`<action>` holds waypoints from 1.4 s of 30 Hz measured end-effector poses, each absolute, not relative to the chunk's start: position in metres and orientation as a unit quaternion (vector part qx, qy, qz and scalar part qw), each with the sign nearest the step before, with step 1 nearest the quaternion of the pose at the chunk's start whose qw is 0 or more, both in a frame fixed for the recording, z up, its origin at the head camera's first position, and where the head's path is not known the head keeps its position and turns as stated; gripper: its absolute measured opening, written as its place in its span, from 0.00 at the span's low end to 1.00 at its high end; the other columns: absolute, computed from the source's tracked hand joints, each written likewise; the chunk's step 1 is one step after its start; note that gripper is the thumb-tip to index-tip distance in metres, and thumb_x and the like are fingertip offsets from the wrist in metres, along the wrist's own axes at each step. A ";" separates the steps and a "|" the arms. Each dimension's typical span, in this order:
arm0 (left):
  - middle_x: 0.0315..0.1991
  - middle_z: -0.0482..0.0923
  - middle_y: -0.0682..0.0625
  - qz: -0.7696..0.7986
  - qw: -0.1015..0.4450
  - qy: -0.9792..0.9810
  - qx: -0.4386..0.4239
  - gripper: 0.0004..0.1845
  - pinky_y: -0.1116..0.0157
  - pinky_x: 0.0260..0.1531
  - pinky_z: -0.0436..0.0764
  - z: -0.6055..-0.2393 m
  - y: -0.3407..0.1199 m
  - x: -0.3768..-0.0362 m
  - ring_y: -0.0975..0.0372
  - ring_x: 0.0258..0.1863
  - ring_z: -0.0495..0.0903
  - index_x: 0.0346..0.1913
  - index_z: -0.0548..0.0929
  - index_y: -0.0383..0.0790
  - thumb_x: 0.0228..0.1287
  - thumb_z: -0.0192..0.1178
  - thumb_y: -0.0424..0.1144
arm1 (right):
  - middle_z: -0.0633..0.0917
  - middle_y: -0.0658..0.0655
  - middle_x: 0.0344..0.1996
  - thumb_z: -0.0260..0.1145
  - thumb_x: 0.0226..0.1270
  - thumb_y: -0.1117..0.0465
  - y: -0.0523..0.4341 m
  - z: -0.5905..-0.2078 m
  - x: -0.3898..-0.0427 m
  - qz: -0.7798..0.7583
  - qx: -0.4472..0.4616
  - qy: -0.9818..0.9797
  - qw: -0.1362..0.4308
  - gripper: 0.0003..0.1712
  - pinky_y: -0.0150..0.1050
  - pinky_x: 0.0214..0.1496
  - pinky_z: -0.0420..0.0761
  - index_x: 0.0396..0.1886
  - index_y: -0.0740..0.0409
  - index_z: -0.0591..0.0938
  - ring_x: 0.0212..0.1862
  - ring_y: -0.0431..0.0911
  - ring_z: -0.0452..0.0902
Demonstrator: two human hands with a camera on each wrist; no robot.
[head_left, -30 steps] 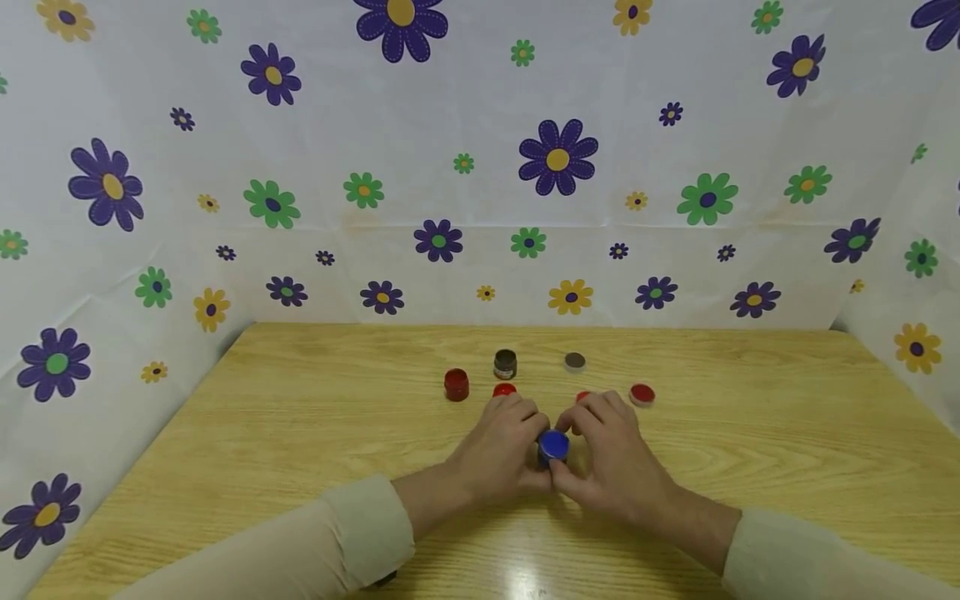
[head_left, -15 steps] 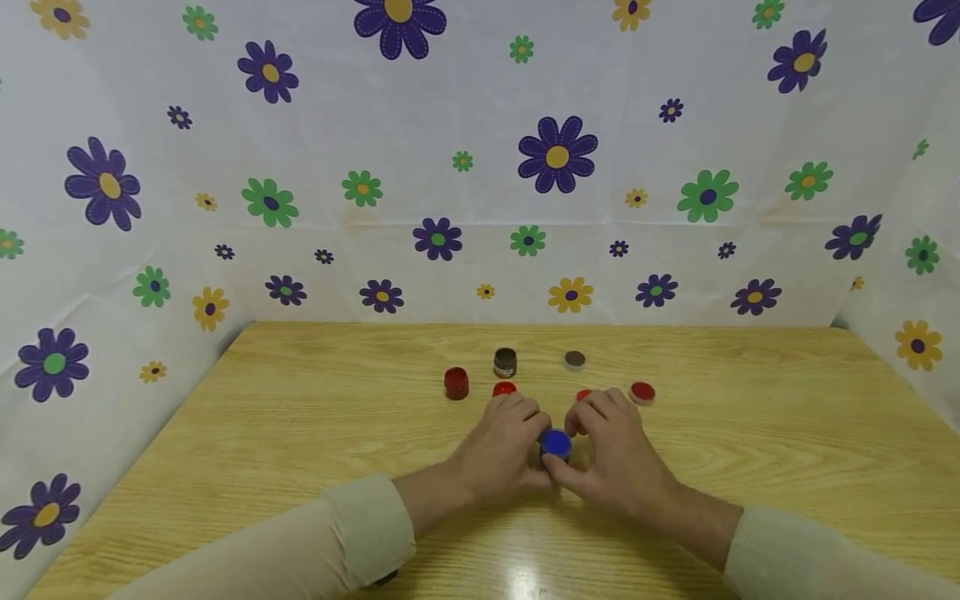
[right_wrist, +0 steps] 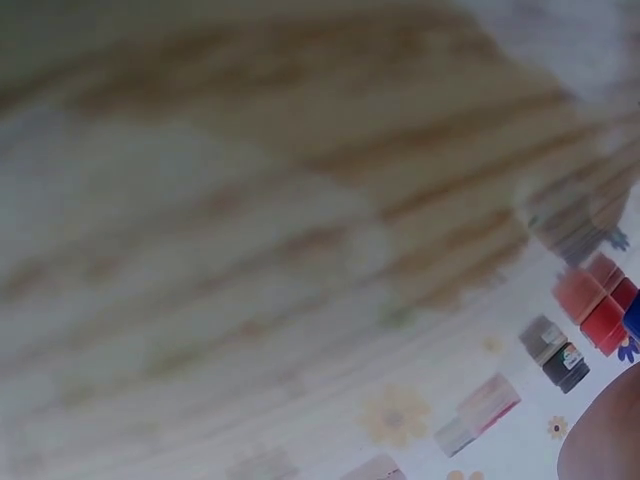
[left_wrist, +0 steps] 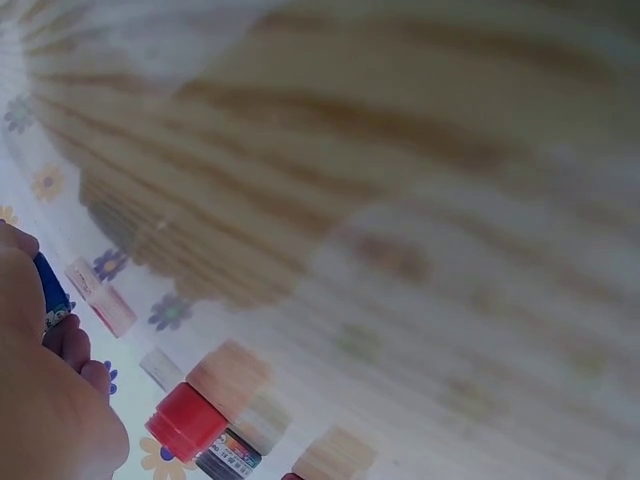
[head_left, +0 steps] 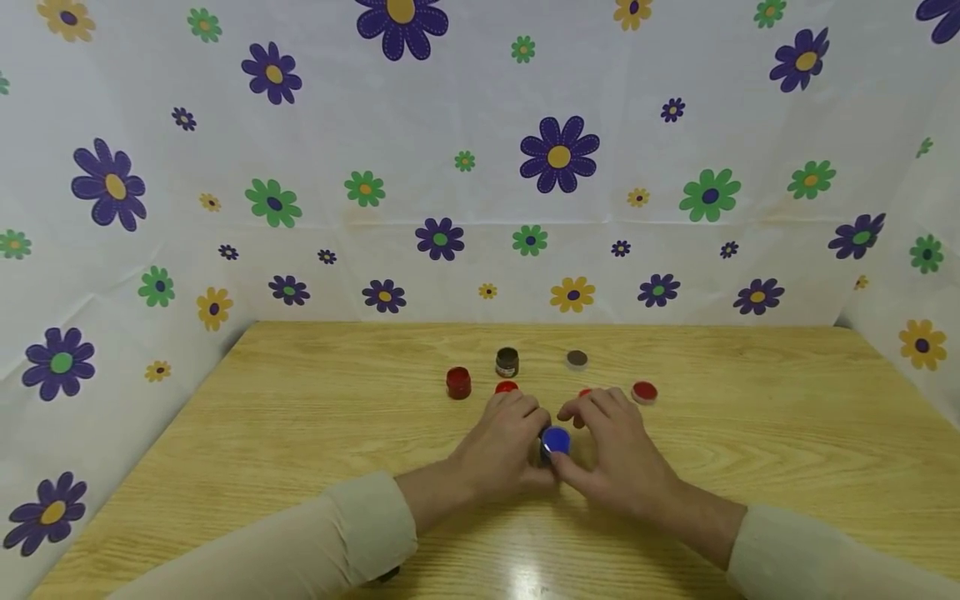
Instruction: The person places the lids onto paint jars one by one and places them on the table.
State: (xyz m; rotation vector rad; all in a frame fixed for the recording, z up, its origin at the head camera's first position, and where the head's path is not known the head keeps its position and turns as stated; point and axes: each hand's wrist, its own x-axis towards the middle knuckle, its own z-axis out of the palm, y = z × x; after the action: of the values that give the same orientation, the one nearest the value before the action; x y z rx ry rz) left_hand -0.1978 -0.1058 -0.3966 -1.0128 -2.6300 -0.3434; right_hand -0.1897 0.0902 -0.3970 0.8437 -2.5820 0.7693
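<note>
The pale wood-grain table (head_left: 300,433) carries everything, walled on three sides by a white flower-print cloth (head_left: 450,125). Near its middle, toward the front edge, the left hand (head_left: 501,446) curls its fingers round a small blue-lidded paint pot (head_left: 555,442), while the right hand (head_left: 611,450) pinches the pot's blue lid from the other side. Toward the back edge stand a red paint pot (head_left: 458,382), a dark brown paint pot (head_left: 507,362), a loose brown lid (head_left: 577,359) and a loose red lid (head_left: 643,392).
</note>
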 end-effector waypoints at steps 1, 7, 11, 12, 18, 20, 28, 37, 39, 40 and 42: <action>0.34 0.76 0.56 -0.123 0.154 -0.915 -0.353 0.20 0.61 0.49 0.72 -0.397 -0.105 -0.198 0.63 0.37 0.70 0.37 0.81 0.44 0.51 0.72 0.54 | 0.78 0.49 0.39 0.73 0.55 0.52 0.091 -0.397 -0.190 0.274 0.302 -0.899 0.162 0.21 0.46 0.52 0.67 0.47 0.54 0.80 0.45 0.43 0.65; 0.34 0.76 0.55 -0.131 0.154 -0.914 -0.352 0.20 0.61 0.50 0.72 -0.397 -0.104 -0.198 0.62 0.37 0.71 0.38 0.82 0.43 0.52 0.71 0.55 | 0.77 0.48 0.38 0.72 0.51 0.56 0.093 -0.399 -0.192 0.285 0.327 -0.884 0.177 0.19 0.45 0.51 0.67 0.45 0.52 0.81 0.44 0.42 0.65; 0.33 0.75 0.56 -0.133 0.147 -0.916 -0.349 0.20 0.61 0.50 0.71 -0.397 -0.104 -0.198 0.63 0.37 0.70 0.38 0.82 0.44 0.53 0.71 0.55 | 0.77 0.47 0.38 0.71 0.51 0.57 0.094 -0.400 -0.193 0.276 0.345 -0.877 0.189 0.17 0.45 0.50 0.67 0.43 0.51 0.82 0.44 0.41 0.65; 0.33 0.75 0.56 -0.135 0.145 -0.916 -0.349 0.19 0.61 0.50 0.71 -0.398 -0.103 -0.198 0.63 0.37 0.70 0.38 0.82 0.44 0.53 0.71 0.55 | 0.77 0.47 0.38 0.71 0.51 0.57 0.094 -0.400 -0.192 0.274 0.348 -0.876 0.191 0.17 0.45 0.50 0.67 0.42 0.51 0.82 0.43 0.41 0.65; 0.33 0.74 0.57 -0.148 0.140 -0.913 -0.353 0.17 0.63 0.48 0.70 -0.400 -0.103 -0.197 0.64 0.37 0.69 0.37 0.82 0.45 0.53 0.70 0.53 | 0.77 0.47 0.36 0.72 0.50 0.56 0.094 -0.400 -0.191 0.268 0.345 -0.879 0.192 0.16 0.44 0.50 0.68 0.39 0.51 0.81 0.43 0.40 0.65; 0.33 0.75 0.57 -0.150 0.141 -0.912 -0.355 0.16 0.63 0.47 0.70 -0.400 -0.103 -0.197 0.64 0.36 0.69 0.37 0.83 0.45 0.52 0.70 0.52 | 0.77 0.47 0.36 0.73 0.50 0.56 0.094 -0.400 -0.191 0.267 0.341 -0.881 0.188 0.16 0.43 0.49 0.68 0.39 0.51 0.81 0.43 0.40 0.64; 0.33 0.77 0.56 -0.155 0.151 -0.907 -0.362 0.16 0.62 0.48 0.71 -0.397 -0.103 -0.200 0.64 0.37 0.70 0.36 0.83 0.44 0.51 0.71 0.51 | 0.77 0.48 0.36 0.73 0.51 0.54 0.094 -0.398 -0.193 0.256 0.325 -0.892 0.183 0.16 0.43 0.50 0.69 0.38 0.51 0.80 0.43 0.41 0.65; 0.33 0.76 0.57 -0.137 0.149 -0.910 -0.362 0.18 0.62 0.48 0.72 -0.397 -0.103 -0.200 0.64 0.37 0.70 0.36 0.82 0.45 0.52 0.72 0.55 | 0.76 0.47 0.35 0.74 0.52 0.53 0.093 -0.398 -0.191 0.262 0.316 -0.895 0.175 0.16 0.43 0.51 0.68 0.37 0.51 0.79 0.43 0.41 0.65; 0.34 0.76 0.57 -0.133 0.151 -0.909 -0.364 0.19 0.63 0.47 0.71 -0.398 -0.104 -0.199 0.64 0.37 0.70 0.36 0.82 0.45 0.52 0.72 0.56 | 0.76 0.47 0.35 0.74 0.53 0.52 0.093 -0.398 -0.191 0.259 0.312 -0.898 0.173 0.16 0.43 0.50 0.69 0.37 0.52 0.79 0.42 0.41 0.66; 0.33 0.76 0.57 -0.132 0.153 -0.908 -0.366 0.19 0.64 0.46 0.71 -0.398 -0.103 -0.200 0.64 0.37 0.70 0.35 0.82 0.45 0.52 0.72 0.56 | 0.76 0.46 0.35 0.74 0.53 0.52 0.093 -0.398 -0.191 0.257 0.310 -0.899 0.172 0.16 0.42 0.50 0.69 0.37 0.52 0.79 0.42 0.41 0.65; 0.33 0.76 0.57 -0.135 0.158 -0.906 -0.369 0.19 0.64 0.45 0.71 -0.399 -0.103 -0.200 0.64 0.36 0.70 0.35 0.82 0.45 0.51 0.73 0.56 | 0.76 0.46 0.35 0.74 0.54 0.51 0.094 -0.398 -0.191 0.254 0.307 -0.901 0.170 0.17 0.42 0.50 0.69 0.37 0.52 0.79 0.42 0.41 0.66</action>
State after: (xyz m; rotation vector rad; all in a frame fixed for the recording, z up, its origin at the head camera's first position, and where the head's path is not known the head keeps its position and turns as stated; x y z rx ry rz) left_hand -0.1996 -0.1032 -0.3986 -1.0550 -2.5915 -0.3860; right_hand -0.1908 0.0936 -0.3976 0.8732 -2.5598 0.7219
